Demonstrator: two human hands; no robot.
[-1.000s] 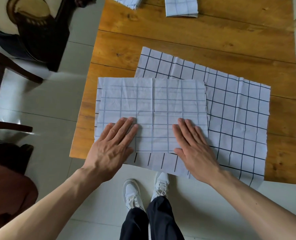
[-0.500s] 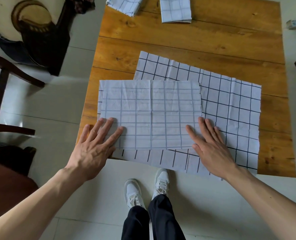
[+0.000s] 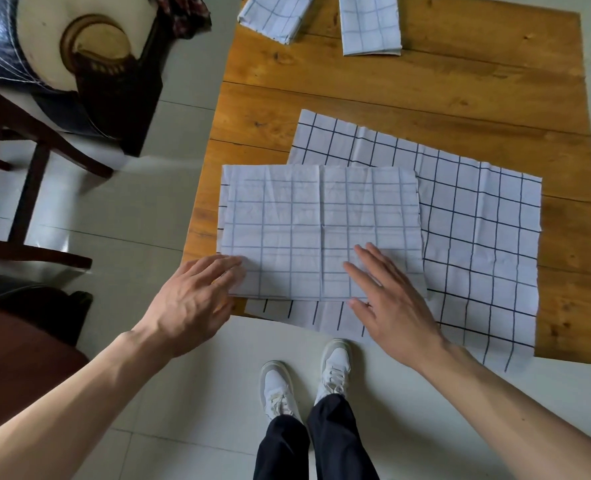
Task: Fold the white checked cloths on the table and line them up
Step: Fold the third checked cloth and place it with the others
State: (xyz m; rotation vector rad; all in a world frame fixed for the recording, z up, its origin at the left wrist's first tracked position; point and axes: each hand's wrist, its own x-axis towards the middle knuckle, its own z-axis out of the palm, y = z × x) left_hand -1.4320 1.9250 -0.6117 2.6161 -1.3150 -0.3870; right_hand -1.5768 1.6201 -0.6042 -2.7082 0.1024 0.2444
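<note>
1. I see the half-folded cloth [image 3: 321,230] in the centre of the frame, its faint grid side up, lying on the near part of the wooden tabletop [image 3: 425,81] with a crease running down its middle.
2. It lies on top of a flat open cloth [image 3: 477,244] with a bold dark grid, which spreads to the right and whose near edge hangs a little past the tabletop edge.
3. My left hand [image 3: 190,306] is at the lower left corner of the half-folded cloth; the fingers are curled at that corner, but I cannot tell whether they pinch the fabric or only touch it.
4. My right hand [image 3: 391,306] lies flat, fingers straight and slightly spread, pressing the near right part of the half-folded cloth, with the palm over the open cloth's near edge.
5. At the top of the frame two folded cloths rest on the far part of the tabletop: the left folded cloth [image 3: 273,15] lies at a slant, the right folded cloth [image 3: 370,26] nearly straight, with a gap of bare wood between them.
6. Below the tabletop edge I see white shoes [image 3: 308,375] and dark trousers on a pale tiled floor [image 3: 169,209].
7. A dark wooden chair [image 3: 27,161] stands at the left of the frame.
</note>
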